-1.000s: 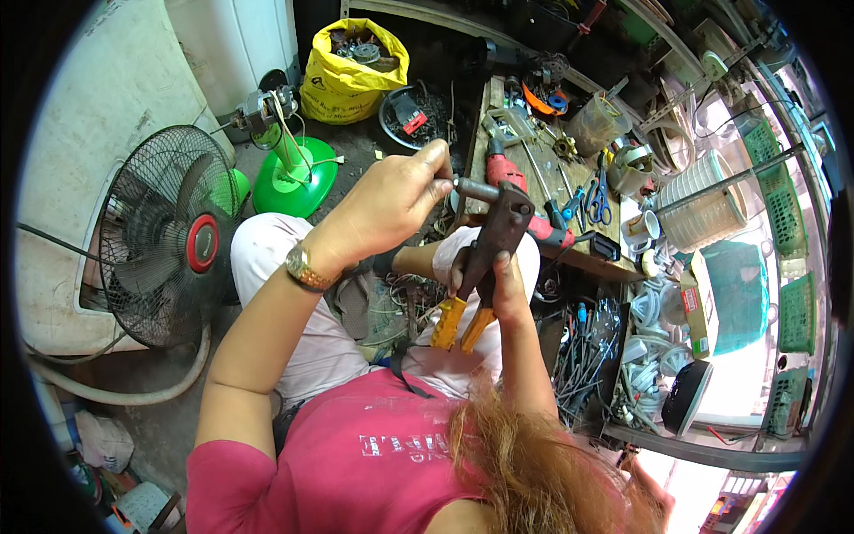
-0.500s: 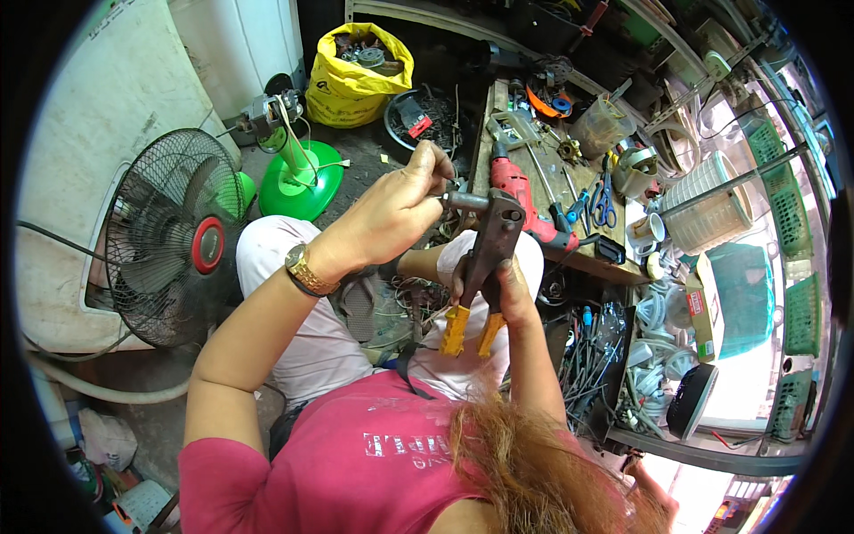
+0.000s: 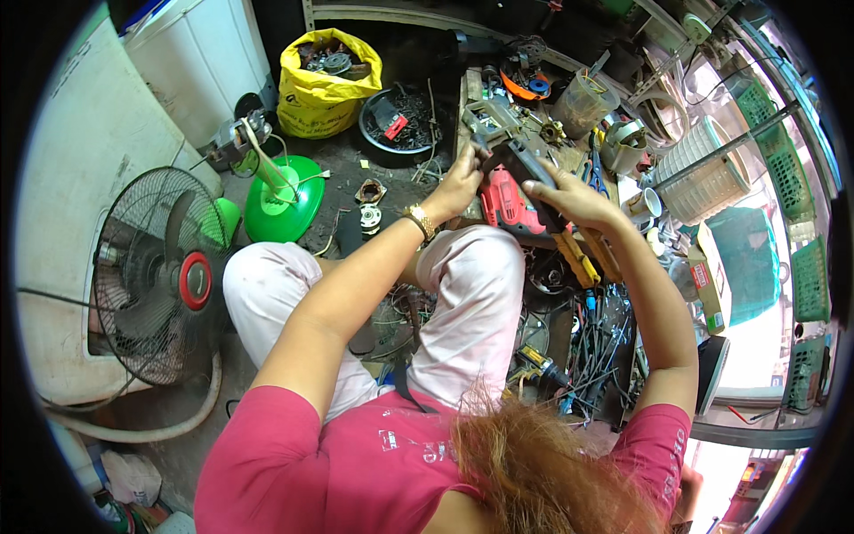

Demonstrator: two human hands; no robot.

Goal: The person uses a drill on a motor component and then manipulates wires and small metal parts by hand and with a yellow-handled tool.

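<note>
A hand riveter (image 3: 527, 171) with a dark metal body and yellow handle grips (image 3: 578, 260) is raised over the near edge of the workbench. My right hand (image 3: 576, 198) is closed around its body, thumb lying along the top. At the nose end, my left hand (image 3: 455, 187) has its fingers pinched on the tool; its fingertips are partly hidden, so anything small there cannot be made out. Just beneath the riveter, a red power drill (image 3: 510, 205) lies on the bench, partly covered by the tool and my right hand.
On the left stand a black fan (image 3: 156, 276) and a green fan base (image 3: 283, 198). Farther back are a yellow bag (image 3: 327, 109) of parts and a dark basin (image 3: 365, 135) of scrap. Scissors (image 3: 596, 169) and a clear container (image 3: 584, 105) sit on the bench. A yellow-black screwdriver-like tool (image 3: 543, 365) lies lower right.
Both hands have moved the riveter forward and right, from above my lap to the bench edge. My right hand has shifted from the handles up to the body.
</note>
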